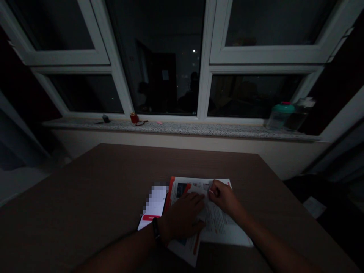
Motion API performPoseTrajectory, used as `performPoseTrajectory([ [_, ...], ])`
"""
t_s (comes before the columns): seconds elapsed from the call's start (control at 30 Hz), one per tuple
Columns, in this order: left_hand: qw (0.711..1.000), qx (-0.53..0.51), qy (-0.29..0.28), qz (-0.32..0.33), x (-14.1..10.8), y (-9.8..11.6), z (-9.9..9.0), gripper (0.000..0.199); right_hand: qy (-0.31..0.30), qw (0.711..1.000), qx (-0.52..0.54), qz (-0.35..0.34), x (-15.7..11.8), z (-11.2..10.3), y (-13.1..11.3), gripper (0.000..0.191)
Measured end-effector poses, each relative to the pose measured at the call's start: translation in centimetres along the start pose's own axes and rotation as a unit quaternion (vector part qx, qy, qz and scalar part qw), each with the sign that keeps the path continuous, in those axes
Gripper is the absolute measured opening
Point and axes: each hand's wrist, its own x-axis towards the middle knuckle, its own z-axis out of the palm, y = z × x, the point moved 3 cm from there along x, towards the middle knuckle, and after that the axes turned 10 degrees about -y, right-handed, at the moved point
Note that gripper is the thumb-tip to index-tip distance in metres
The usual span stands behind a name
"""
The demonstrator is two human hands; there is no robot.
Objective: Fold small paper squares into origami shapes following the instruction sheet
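Note:
Printed sheets or a booklet [222, 223] with orange-red edges lie on the brown table, a smaller page overlapping a larger one at an angle. My left hand [184, 216], with a dark band at the wrist, rests flat on the pages with its fingers spread. Near the top right of the paper, my right hand [222, 193] is curled with thumb and fingers closed; what it holds, if anything, is too small and dark to tell. Left of the pages lies a lit phone [155, 203], partly pixelated, close to my left wrist.
The brown table [127, 163] extends to a wall below the windows. On the speckled sill [182, 128] stand a small dark bottle [105, 118], a red jar [134, 118] and a teal-lidded container [281, 115] beside another clear one. Dark furniture with a paper [314, 206] sits at right.

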Motion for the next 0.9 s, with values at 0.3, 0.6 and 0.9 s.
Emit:
performPoseTrajectory([
  [0.3, 1.000, -0.004, 0.003, 0.001, 0.1, 0.0, 0.0, 0.058, -0.057, 0.996, -0.004, -0.063, -0.6, 0.4, -0.4, 0.018],
  [0.6, 1.000, 0.009, 0.007, 0.006, 0.2, 0.1, -0.1, 0.043, 0.022, 0.997, -0.056, -0.045, 0.3, -0.2, 0.0, 0.018],
  [0.9, 1.000, 0.001, 0.009, 0.004, 0.4, 0.0, 0.0, 0.048, -0.048, 0.990, -0.061, -0.122, -0.7, 0.0, -1.0, 0.017],
])
